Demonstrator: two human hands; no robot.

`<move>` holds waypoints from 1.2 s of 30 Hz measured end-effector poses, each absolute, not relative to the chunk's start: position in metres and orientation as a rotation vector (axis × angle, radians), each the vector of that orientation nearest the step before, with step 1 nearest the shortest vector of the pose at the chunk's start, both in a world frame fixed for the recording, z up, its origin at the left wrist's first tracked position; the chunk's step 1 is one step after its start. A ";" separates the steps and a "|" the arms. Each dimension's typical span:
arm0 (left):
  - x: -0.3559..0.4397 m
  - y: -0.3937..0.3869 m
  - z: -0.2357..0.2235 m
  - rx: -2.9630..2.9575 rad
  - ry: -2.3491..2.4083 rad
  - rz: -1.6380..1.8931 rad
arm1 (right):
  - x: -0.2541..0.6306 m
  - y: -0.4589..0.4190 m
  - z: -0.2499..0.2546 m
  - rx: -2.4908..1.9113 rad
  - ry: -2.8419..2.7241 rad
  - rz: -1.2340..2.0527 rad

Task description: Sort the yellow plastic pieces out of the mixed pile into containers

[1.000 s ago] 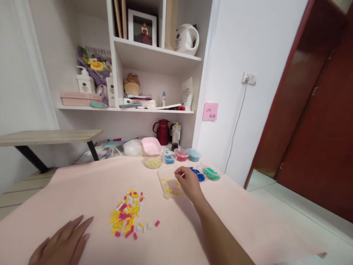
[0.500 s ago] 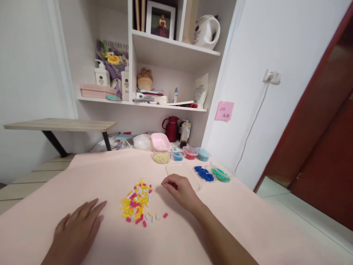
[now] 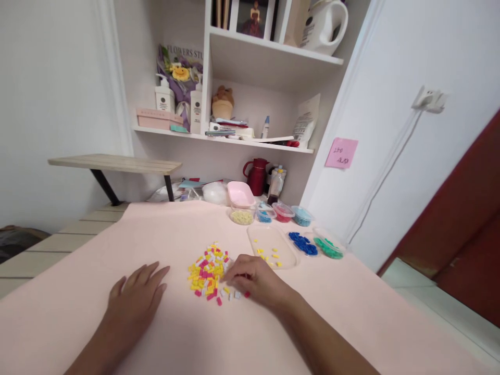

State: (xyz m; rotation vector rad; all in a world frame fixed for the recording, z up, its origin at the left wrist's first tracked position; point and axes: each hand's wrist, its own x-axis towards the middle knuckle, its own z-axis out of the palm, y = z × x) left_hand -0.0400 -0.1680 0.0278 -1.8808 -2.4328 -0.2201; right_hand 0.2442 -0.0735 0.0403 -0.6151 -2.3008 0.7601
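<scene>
A loose pile of small building bricks (image 3: pixel 207 273) in yellow, pink, white and orange lies on the pink-covered table. My right hand (image 3: pixel 258 281) is at the pile's right edge, fingers curled and fingertips close together on the bricks; whatever is between them is too small to make out. My left hand (image 3: pixel 138 289) rests flat on the cloth left of the pile, fingers slightly spread, holding nothing. Behind my right hand lies a shallow clear tray (image 3: pixel 291 252) with several yellow bricks scattered in it. A few loose bricks lie in front of the pile.
Beyond the tray stand tubs of dark blue bricks (image 3: pixel 303 244), green bricks (image 3: pixel 328 248), pale yellow pieces (image 3: pixel 241 216), red pieces (image 3: pixel 283 212) and light blue pieces (image 3: pixel 302 215). A pink container (image 3: pixel 240 194) and red jug (image 3: pixel 257 177) are at the back. A small wooden stand (image 3: pixel 117 163) is at left.
My right hand has moved from the tray's near edge to the right side of the pile, uncovering yellow bricks in the tray. My left hand stays flat. The camera view has shifted.
</scene>
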 end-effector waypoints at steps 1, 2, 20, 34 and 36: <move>-0.040 -0.168 0.028 -1.880 -2.434 -0.206 | 0.244 -0.074 0.040 -0.612 -2.320 0.758; -0.039 -0.169 0.028 -1.878 -2.435 -0.195 | 0.243 -0.074 0.040 -0.608 -2.344 0.752; -0.038 -0.168 0.031 -1.872 -2.434 -0.174 | 0.240 -0.076 0.045 -0.796 -2.470 0.668; -0.041 -0.165 0.028 -1.860 -2.419 -0.198 | 0.262 -0.065 0.062 -0.952 -2.277 0.531; -0.040 -0.165 0.030 -1.856 -2.435 -0.170 | 0.258 -0.069 0.058 -0.945 -2.305 0.560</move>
